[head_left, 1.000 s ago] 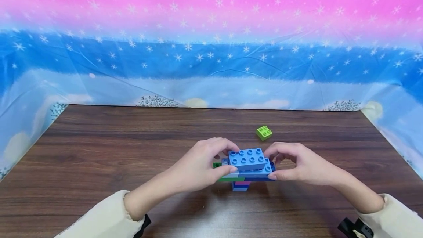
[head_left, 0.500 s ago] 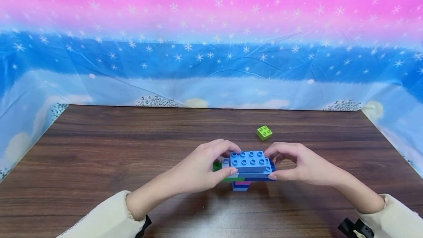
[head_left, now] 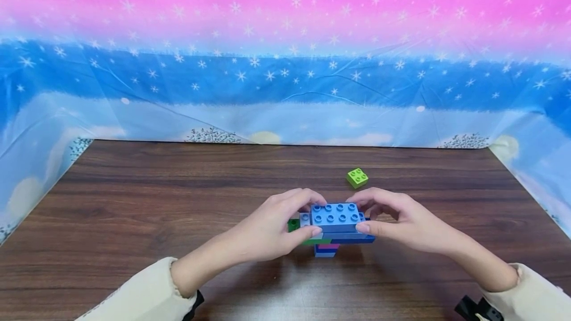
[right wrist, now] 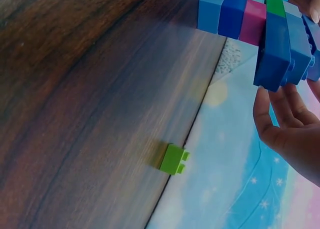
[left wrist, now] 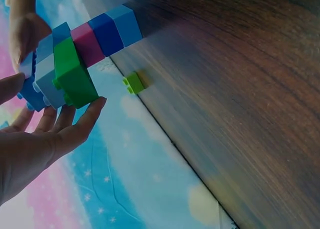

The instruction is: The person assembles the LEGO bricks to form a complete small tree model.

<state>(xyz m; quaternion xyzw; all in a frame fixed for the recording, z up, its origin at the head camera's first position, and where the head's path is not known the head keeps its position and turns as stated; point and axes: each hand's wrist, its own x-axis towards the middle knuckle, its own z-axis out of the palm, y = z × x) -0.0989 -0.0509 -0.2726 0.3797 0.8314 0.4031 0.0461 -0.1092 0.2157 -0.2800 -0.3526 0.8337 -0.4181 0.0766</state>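
A light blue eight-stud toy brick [head_left: 336, 227] tops a stack of building bricks. Beneath it runs a layer of pale blue and blue bricks, then a green brick [left wrist: 75, 71] on the left and a dark blue brick [right wrist: 274, 51] on the right. A narrow column with a pink brick [right wrist: 253, 21], a dark blue one and a light blue one at the foot carries them. My left hand [head_left: 278, 227] pinches the top brick's left end, thumb in front, fingers behind. On its right end, my right hand [head_left: 408, 219] has its thumb at the front, fingers curled behind.
A lime green four-stud brick [head_left: 357, 178] lies on the brown wooden table [head_left: 156, 187] behind the stack. A pink and blue snowflake cloth [head_left: 267, 83] hangs along the table's far edge and sides.
The top brick, tilted at first, has come down level and slightly right on the layer below. My right thumb has moved up and left from the lower layer onto the top brick.
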